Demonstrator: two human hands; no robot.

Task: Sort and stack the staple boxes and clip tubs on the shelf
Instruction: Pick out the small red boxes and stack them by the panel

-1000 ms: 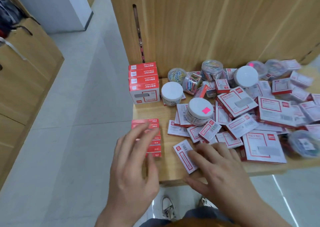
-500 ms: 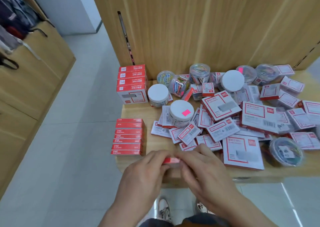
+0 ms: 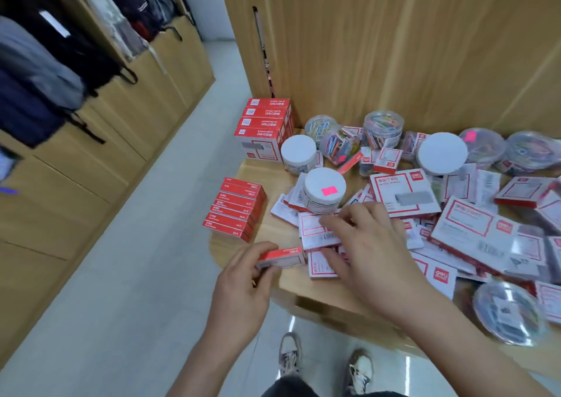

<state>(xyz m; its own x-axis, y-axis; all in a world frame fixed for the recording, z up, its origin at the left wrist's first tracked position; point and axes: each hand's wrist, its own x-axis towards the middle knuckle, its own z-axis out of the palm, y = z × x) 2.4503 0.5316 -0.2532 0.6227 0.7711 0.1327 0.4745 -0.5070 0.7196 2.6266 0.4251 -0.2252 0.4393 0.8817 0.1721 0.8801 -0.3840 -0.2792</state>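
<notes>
Nearest, my left hand (image 3: 243, 278) grips one small red staple box (image 3: 280, 257) at the shelf (image 3: 273, 235) front edge. My right hand (image 3: 361, 245) presses loosely on a white-faced box (image 3: 315, 229), fingers spread, not gripping it. Beyond: a row of small red boxes (image 3: 235, 213) and a stack of larger boxes (image 3: 262, 129) done. The scattered boxes (image 3: 485, 232) and clip tubs (image 3: 324, 188) remain unsorted; I judge well under half complete.

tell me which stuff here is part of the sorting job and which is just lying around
Part of the job:
- small red box held by the left hand
- neat red stack
- tall box stack
- white-lidded tub
- loose boxes under the right hand

Just lying about:
- hanging bags
- wooden cabinets
- shoes
</notes>
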